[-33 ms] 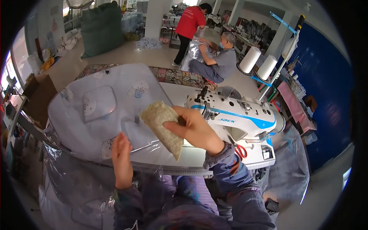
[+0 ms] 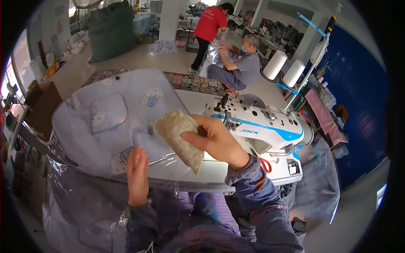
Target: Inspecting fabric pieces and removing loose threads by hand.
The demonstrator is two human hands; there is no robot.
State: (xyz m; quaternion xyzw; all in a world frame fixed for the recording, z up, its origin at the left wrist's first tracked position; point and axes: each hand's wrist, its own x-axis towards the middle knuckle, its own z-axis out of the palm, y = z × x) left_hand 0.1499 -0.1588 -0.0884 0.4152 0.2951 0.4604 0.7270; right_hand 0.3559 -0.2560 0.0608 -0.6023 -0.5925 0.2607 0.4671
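My right hand [image 2: 217, 141] grips a rough, fuzzy beige-green pad [image 2: 179, 137], thumb on top and fingers behind it. It looks like folded cloth or sponge, but I cannot tell which. The pad is held up above the front of the white sewing table [image 2: 206, 170]. My left hand [image 2: 137, 175] is raised at the table's front edge with its fingers stretched out and nothing in it. Behind that hand, a light grey, see-through sheet [image 2: 145, 86] with rounded corners, a sewn patch and cartoon prints covers the table's left side.
A white and blue sewing machine [image 2: 261, 126] stands to the right, with red-handled scissors [image 2: 265, 165] by its base. Two white thread cones [image 2: 275, 63] rise behind it. Clear plastic [image 2: 314, 181] hangs at the right. Beyond are two people [image 2: 247, 63] and a large green sack [image 2: 112, 31].
My right hand and the pad have shifted very slightly to the right. My left hand has moved a touch to the right too.
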